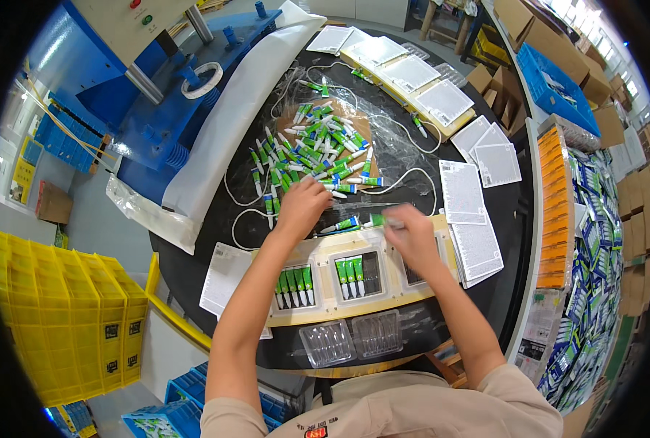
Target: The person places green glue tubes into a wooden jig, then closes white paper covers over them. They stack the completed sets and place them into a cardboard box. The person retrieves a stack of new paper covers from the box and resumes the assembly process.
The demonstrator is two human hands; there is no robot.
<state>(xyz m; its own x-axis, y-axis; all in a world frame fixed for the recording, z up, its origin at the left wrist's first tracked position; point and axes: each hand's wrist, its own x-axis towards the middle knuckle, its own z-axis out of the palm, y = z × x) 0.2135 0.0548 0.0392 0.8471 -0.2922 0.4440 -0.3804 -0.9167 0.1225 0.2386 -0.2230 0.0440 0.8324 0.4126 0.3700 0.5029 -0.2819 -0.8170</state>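
Note:
My left hand [304,209] is at the near edge of a loose pile of small green-and-white tubes [314,142], its fingers curled down on a tube there. My right hand [411,232], blurred by motion, pinches a green tube [377,219] above the far edge of a yellow fixture [325,312] with white-framed pockets. Several tubes [293,286] stand side by side in the left pocket, white nozzles toward me. The middle pocket holds three tubes [350,277] at its left side. My right forearm partly hides the right pocket. More tubes [339,225] lie between my hands.
Clear plastic blisters [353,337] lie nearest me. White printed cards [471,219] are stacked at right, with another card [223,277] at left. A second fixture [409,77] carrying cards curves along the far side. A blue press [172,109] and yellow crates [70,314] stand left.

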